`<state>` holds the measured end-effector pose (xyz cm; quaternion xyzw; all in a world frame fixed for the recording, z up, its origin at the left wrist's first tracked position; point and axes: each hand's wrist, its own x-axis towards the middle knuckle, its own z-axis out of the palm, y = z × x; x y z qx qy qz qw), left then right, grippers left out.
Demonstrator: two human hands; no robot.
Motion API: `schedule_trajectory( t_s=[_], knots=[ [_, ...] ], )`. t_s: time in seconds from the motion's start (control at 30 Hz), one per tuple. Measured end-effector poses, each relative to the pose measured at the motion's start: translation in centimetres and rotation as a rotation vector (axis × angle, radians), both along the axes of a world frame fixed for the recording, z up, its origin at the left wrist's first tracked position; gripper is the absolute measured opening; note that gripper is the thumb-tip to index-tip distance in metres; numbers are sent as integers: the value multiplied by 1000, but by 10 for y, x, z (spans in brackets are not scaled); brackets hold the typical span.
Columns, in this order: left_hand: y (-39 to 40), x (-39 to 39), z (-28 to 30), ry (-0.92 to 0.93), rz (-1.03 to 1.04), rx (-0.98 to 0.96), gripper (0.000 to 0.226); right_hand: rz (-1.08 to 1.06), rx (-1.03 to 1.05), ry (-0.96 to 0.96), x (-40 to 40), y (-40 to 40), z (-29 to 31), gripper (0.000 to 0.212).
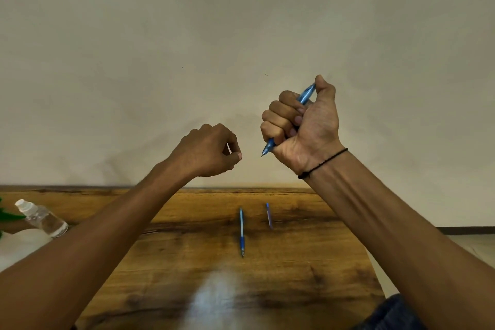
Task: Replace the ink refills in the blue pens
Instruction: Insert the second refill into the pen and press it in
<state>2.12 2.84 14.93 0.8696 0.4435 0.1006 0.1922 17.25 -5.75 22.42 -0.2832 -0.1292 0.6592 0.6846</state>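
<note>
My right hand (302,123) is raised above the table in a fist around a light blue pen (305,95). The pen's tip pokes out below the fist and points down-left; my thumb rests on its top end. My left hand (211,151) hovers just left of that tip, thumb and fingers curled together with nothing visible in them. On the wooden table (308,276) lies a second blue pen (242,233), tip toward me. To its right lies a shorter, thin blue-purple piece (269,215), possibly a refill.
A clear plastic bottle (42,218) with a white cap lies on its side at the table's left end, beside green leaves (8,215). A plain wall runs behind the table. The table's right edge drops to the floor.
</note>
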Motion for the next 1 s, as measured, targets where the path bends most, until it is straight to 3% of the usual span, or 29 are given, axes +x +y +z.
schedule_trajectory(
  t_s=[1.0],
  knots=[
    [-2, 0, -1, 21, -8, -18, 12, 10, -108, 2, -1, 1, 1, 73]
  ],
)
